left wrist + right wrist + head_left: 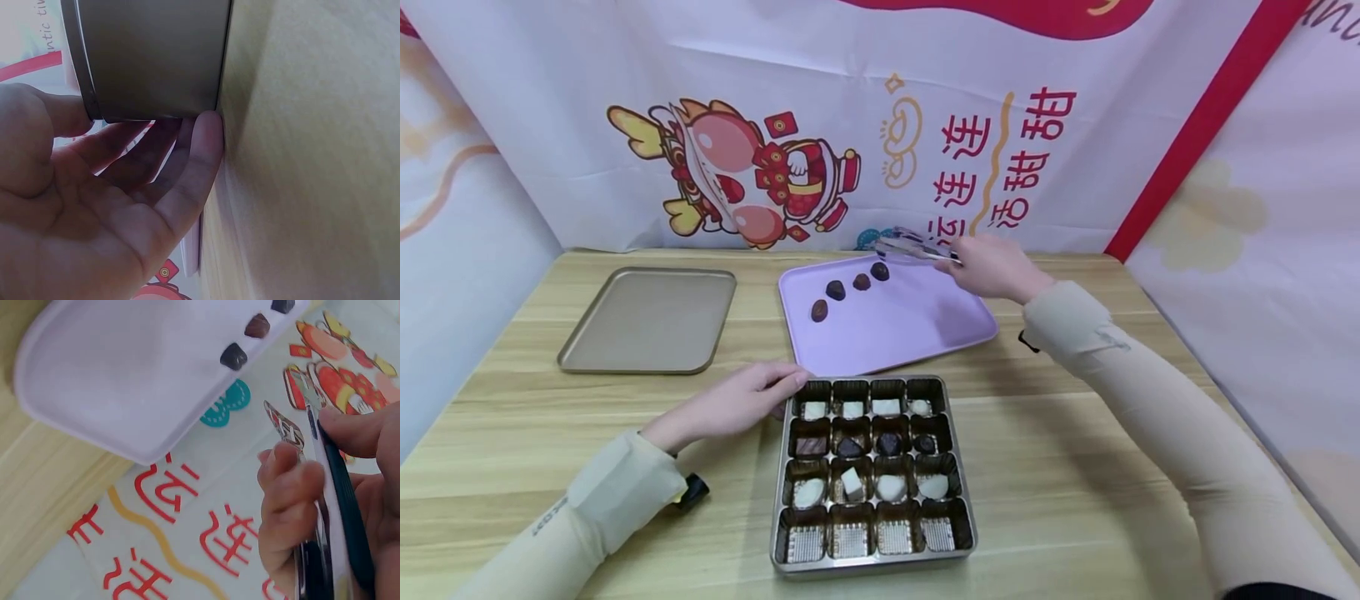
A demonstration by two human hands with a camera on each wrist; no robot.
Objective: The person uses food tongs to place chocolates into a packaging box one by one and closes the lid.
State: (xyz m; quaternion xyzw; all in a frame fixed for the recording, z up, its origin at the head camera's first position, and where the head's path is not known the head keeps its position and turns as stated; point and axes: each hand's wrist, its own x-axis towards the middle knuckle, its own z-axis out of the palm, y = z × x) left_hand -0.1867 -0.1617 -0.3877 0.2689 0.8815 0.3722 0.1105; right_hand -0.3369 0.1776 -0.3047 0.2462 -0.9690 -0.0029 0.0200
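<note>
My left hand [752, 400] holds the far left corner of a metal chocolate tin [780, 500], thumb at the rim and fingers against the wall in the left wrist view. White chocolates [891, 487] and dark chocolates [889, 443] sit in its compartments; the nearest row shows bare patterned bottoms. My right hand [996, 267] grips metal tongs [913, 246] above the far edge of a lilac tray [910, 325]. Their tips stand apart with nothing between them in the right wrist view [287, 412]. Several dark chocolates [836, 290] lie in a slanting line on the tray's left part.
A bronze-coloured tray [651, 321] lies at the far left of the wooden table [1060, 483]. Behind the table hangs a printed white cloth [820, 67] with a cartoon figure and red lettering. The tin's far edge stands close to the lilac tray.
</note>
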